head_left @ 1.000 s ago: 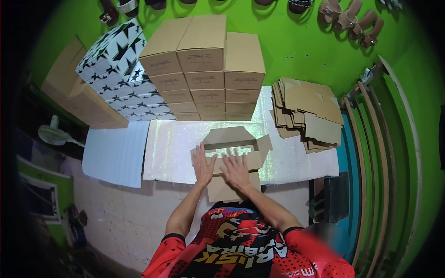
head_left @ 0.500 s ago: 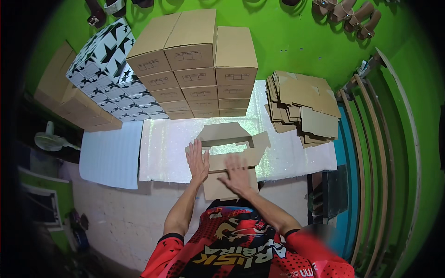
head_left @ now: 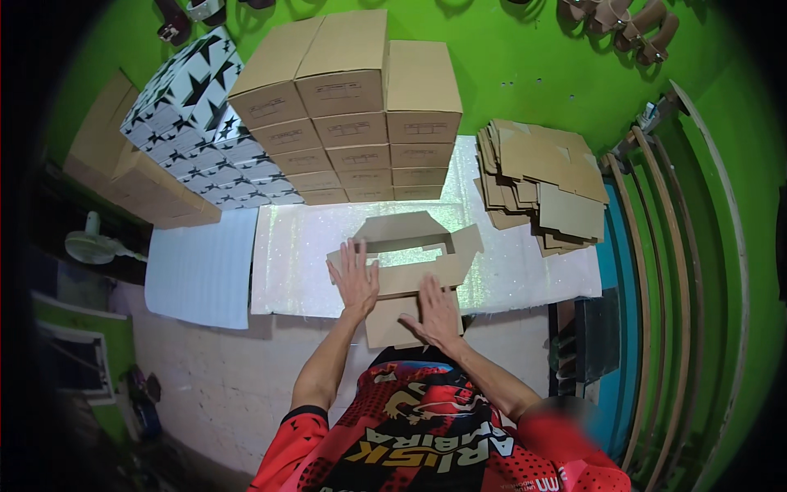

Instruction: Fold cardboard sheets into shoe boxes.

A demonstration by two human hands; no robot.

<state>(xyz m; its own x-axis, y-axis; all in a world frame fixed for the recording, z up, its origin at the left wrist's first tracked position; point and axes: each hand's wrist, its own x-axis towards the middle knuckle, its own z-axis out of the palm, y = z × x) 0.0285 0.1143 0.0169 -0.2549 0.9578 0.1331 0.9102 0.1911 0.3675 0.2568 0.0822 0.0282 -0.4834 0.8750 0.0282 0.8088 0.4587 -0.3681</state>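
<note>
A flat brown cardboard box blank (head_left: 407, 246) lies on a shiny white sheet (head_left: 303, 246) on the floor, its flaps spread around an open rectangle. My left hand (head_left: 356, 279) presses flat on the blank's left part, fingers spread. My right hand (head_left: 437, 312) rests flat on the blank's near flap, fingers apart. Neither hand grips anything.
Stacked brown cartons (head_left: 361, 115) stand just beyond the blank against a green wall. Black-and-white star-patterned boxes (head_left: 197, 123) sit at the left, a pile of flat cardboard blanks (head_left: 541, 176) at the right. A white foam sheet (head_left: 201, 266) and a small fan (head_left: 94, 244) lie to the left.
My right hand has slid toward me onto the near flap. The left hand stays pressed on the blank's left part. The view has shifted slightly.
</note>
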